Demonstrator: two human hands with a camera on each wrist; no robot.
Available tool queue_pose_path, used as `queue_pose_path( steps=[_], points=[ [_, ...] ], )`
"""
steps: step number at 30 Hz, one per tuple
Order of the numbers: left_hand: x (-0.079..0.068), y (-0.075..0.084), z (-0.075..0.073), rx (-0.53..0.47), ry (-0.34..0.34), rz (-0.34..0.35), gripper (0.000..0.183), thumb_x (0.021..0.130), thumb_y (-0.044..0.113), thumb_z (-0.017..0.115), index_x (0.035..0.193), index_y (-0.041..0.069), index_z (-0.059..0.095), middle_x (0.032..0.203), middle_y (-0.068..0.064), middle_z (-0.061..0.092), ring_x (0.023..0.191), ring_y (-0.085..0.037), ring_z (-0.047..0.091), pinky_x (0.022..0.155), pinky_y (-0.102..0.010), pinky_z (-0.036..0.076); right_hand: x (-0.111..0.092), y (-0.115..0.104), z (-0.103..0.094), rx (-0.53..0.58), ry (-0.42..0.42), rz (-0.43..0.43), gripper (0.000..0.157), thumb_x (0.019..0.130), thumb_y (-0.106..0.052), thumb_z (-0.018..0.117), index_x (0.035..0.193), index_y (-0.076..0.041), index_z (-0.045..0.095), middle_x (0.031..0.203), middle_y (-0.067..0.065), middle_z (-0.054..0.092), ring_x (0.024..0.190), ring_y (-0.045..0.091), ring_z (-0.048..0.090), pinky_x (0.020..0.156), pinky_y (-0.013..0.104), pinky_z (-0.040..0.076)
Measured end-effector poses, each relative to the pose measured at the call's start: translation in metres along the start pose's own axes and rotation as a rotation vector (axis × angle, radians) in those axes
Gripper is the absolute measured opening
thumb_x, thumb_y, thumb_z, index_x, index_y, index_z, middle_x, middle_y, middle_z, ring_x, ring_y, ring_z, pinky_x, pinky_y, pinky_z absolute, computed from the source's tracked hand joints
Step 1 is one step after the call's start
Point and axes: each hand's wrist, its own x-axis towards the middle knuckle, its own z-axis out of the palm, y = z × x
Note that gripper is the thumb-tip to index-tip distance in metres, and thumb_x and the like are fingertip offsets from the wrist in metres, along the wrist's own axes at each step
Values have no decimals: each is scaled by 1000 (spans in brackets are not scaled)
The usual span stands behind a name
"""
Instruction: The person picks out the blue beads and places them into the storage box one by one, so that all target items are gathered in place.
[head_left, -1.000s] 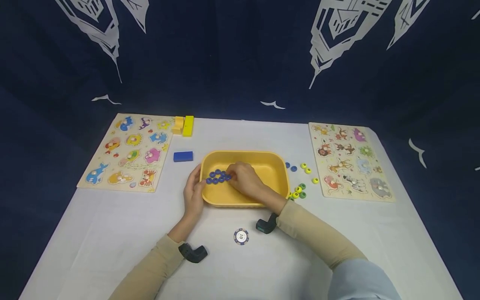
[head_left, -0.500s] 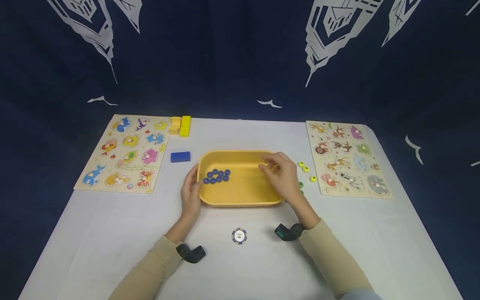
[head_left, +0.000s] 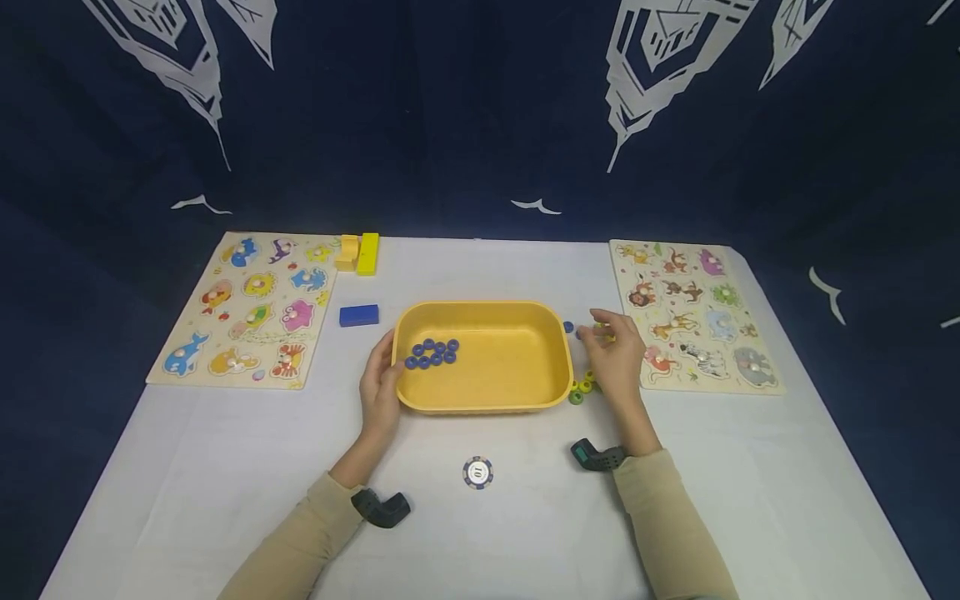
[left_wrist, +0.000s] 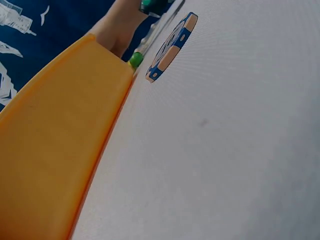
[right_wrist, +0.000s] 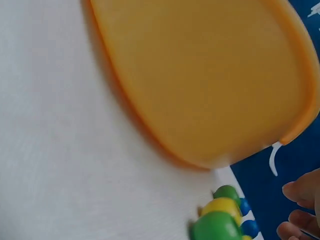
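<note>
A yellow tray [head_left: 517,400] sits mid-table in the head view. My left hand [head_left: 381,400] grips its left end, thumb at the rim and fingers along the outer wall. Several blue beads [head_left: 437,359] lie inside the tray near that hand. Past the tray's right end, my right hand [head_left: 618,358] hovers over loose beads, thumb and fingertips apart. A blue bead [head_left: 567,327] lies just left of its fingertips; yellow beads [head_left: 586,387] and a green bead [head_left: 576,398] show below. Other beads are partly hidden by the hand. In the right wrist view, fingers [right_wrist: 305,190] appear at the lower right edge.
A poker chip [head_left: 477,472] lies in front of the tray. Animal puzzle boards [head_left: 247,321] [head_left: 693,325] flank it left and right. A blue block [head_left: 358,315] lies behind the left hand, with yellow blocks [head_left: 367,254] farther back. A dark patterned curtain [head_left: 420,125] hangs behind the table.
My right hand has left the blue beads inside the tray and moved right, across the rim, to the loose beads outside. My left hand stays at the tray's left end.
</note>
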Motion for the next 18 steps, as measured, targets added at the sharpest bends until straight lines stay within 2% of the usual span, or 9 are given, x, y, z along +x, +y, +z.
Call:
queue_pose_path(
  steps=[5,6,8,12,18],
  points=[
    [0,-1,0,-2,2,-14,46,88,-4,35,134,-2,33,130,-22,40,114,-39,41,93,-38,41,-2,9,8,-79,-54,43,36,78,-18,65,112,-9,60,101,7,57,80,18,56,58,30,49],
    [0,-1,0,0,3,-14,46,88,-4,35,134,-2,33,130,-22,40,114,-39,41,93,-38,41,-2,11,9,-99,-73,53,36,78,-18,64,113,-9,60,101,7,56,80,18,55,62,30,49],
    [0,0,0,2,5,-14,46,88,-4,35,134,-2,33,130,-22,41,113,-38,41,92,-33,43,-2,12,11,-132,-106,70,37,78,-19,63,114,-9,60,101,7,56,80,18,54,62,30,47],
    [-1,1,0,7,5,-2,46,88,-3,36,134,-2,33,129,-23,41,113,-38,41,87,-14,43,-2,14,13,-183,-151,82,36,79,-17,61,113,-7,60,98,8,56,80,19,53,64,31,46],
    [-1,1,0,1,6,4,46,87,-2,36,133,-3,33,130,-23,41,114,-38,41,87,-11,42,-1,14,11,-189,-174,73,28,80,-15,61,107,-5,62,93,9,56,81,20,53,67,33,46]
  ],
)
